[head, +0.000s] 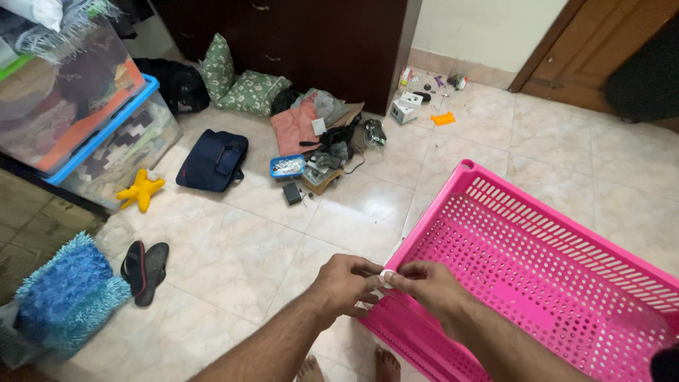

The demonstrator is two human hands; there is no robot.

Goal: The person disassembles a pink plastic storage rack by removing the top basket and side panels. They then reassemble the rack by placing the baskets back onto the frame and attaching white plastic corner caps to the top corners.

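Note:
A large pink perforated plastic basket [537,269] is held tilted in front of me, above the tiled floor. At its near left rim, my left hand [345,283] and my right hand [428,284] meet. Together the fingertips of both hands pinch a small white object [387,276], perhaps a sticker or tag, against the basket's edge. I cannot tell exactly what the white thing is. My bare toes [385,364] show below the basket.
On the floor lie a navy bag [213,160], a yellow star toy [141,189], black sandals [144,271], a blue mat [67,293], floral cushions [244,85] and scattered clutter by a dark wardrobe [311,42]. Clear storage bins [92,120] stand at left. A wooden door [601,49] is at right.

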